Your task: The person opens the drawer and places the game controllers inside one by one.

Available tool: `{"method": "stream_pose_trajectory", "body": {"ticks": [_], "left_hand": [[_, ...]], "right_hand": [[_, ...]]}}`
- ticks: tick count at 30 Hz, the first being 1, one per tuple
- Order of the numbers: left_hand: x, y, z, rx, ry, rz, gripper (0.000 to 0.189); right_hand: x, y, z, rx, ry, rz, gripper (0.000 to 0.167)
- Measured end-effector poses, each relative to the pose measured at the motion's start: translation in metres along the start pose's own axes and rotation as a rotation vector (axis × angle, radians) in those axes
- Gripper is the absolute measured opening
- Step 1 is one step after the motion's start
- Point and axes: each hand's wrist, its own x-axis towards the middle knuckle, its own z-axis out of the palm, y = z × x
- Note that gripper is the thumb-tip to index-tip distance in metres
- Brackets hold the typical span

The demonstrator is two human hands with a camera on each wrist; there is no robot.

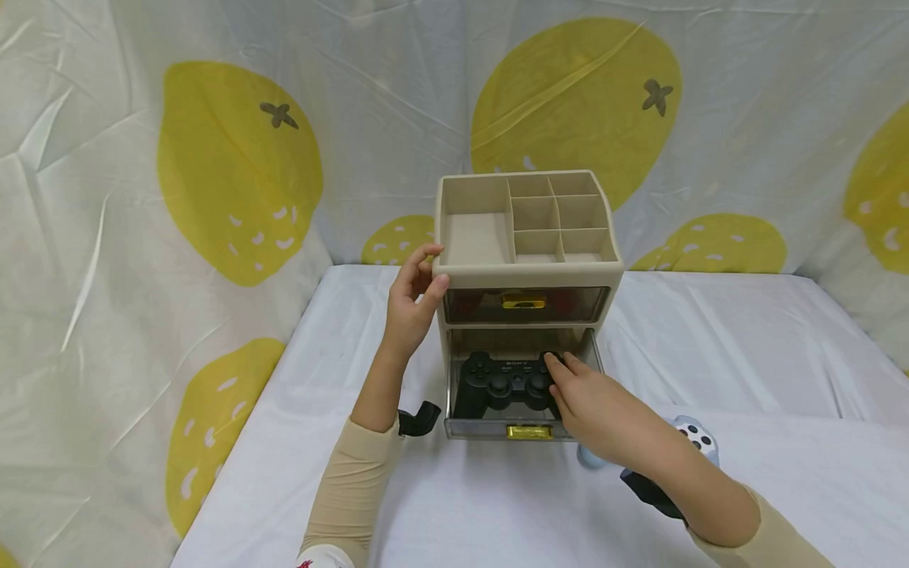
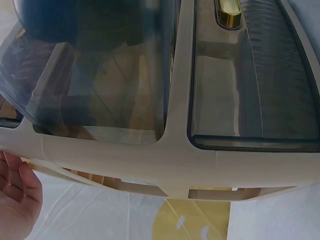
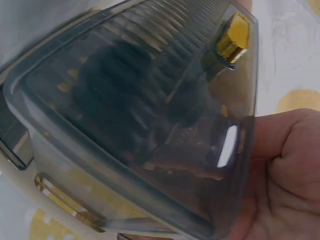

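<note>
A beige desktop organizer [image 1: 529, 270] with drawers stands on the white cloth. Its lower clear drawer [image 1: 476, 428] is pulled out, and a black game controller [image 1: 500, 384] lies inside. My left hand [image 1: 410, 312] touches the organizer's upper left edge, thumb at the front corner and fingertips along the side. Over the right end of the controller, my right hand [image 1: 592, 398] rests with fairly straight fingers; it covers that end. In the right wrist view, the drawer's clear wall [image 3: 125, 150] partly hides the right hand [image 3: 295, 170].
The upper drawer [image 1: 490, 306] is closed. Divided compartments [image 1: 536, 213] form the top. A pale blue and white object with dark round spots [image 1: 696, 438] lies partly under the right forearm. A lemon-print curtain [image 1: 398, 118] hangs behind the table.
</note>
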Motion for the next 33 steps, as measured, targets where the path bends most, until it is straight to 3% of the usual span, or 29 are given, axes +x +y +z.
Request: {"method": "stream_pose_trajectory", "body": {"ticks": [4, 7, 12, 16, 25, 33], "left_hand": [[0.001, 0.0, 0.0, 0.001, 0.006, -0.003, 0.041], [0.001, -0.001, 0.0, 0.007, 0.007, -0.011, 0.043], [0.0, -0.001, 0.0, 0.012, 0.005, -0.009, 0.045], [0.0, -0.001, 0.0, 0.003, 0.003, -0.005, 0.043], [0.0, -0.002, -0.001, -0.001, 0.006, -0.015, 0.043], [0.0, -0.001, 0.0, 0.007, 0.006, -0.027, 0.051]], "right_hand": [[-0.01, -0.003, -0.003, 0.016, 0.038, 0.001, 0.047], [-0.017, -0.005, -0.003, 0.054, 0.124, 0.01, 0.047], [-0.028, -0.008, 0.006, 0.195, 0.392, 0.005, 0.032], [-0.034, -0.007, 0.02, 0.338, 0.544, -0.081, 0.017], [-0.042, -0.002, 0.049, 0.416, 0.704, -0.247, 0.027], [-0.048, -0.002, 0.063, 0.457, 0.682, -0.193, 0.025]]}}
